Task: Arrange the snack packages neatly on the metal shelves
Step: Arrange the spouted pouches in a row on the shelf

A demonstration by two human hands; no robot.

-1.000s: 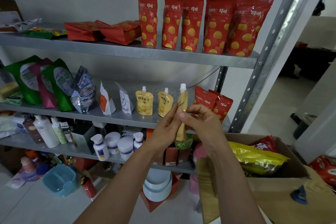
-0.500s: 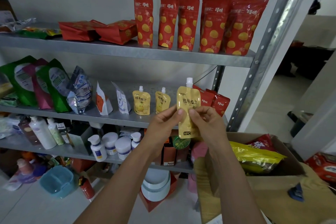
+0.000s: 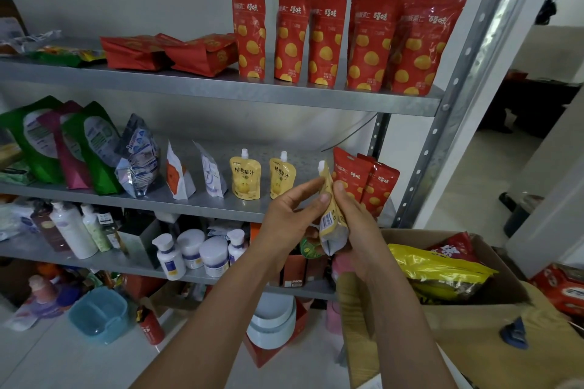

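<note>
A yellow spouted juice pouch [image 3: 330, 221] is held upright between my left hand [image 3: 292, 218] and my right hand [image 3: 355, 224], edge-on to the camera, in front of the middle metal shelf [image 3: 205, 204]. Two matching yellow pouches [image 3: 246, 177] stand on that shelf just left of my hands. Two red snack bags [image 3: 363, 181] stand to the right, partly behind the held pouch. Several tall red snack bags [image 3: 328, 35] stand in a row on the top shelf [image 3: 221, 88], with flat red bags [image 3: 167, 52] lying to their left.
Green and pink bags [image 3: 63, 145] and white pouches [image 3: 180, 175] fill the middle shelf's left. Bottles and jars [image 3: 189, 249] crowd the lower shelf. An open cardboard box [image 3: 474, 309] with a yellow bag [image 3: 439, 268] sits at lower right. A blue basket [image 3: 98, 314] rests on the floor.
The pouch faced me flat half a second ago; now it is turned edge-on with its barcode side showing, and both hands sit slightly lower and to the right.
</note>
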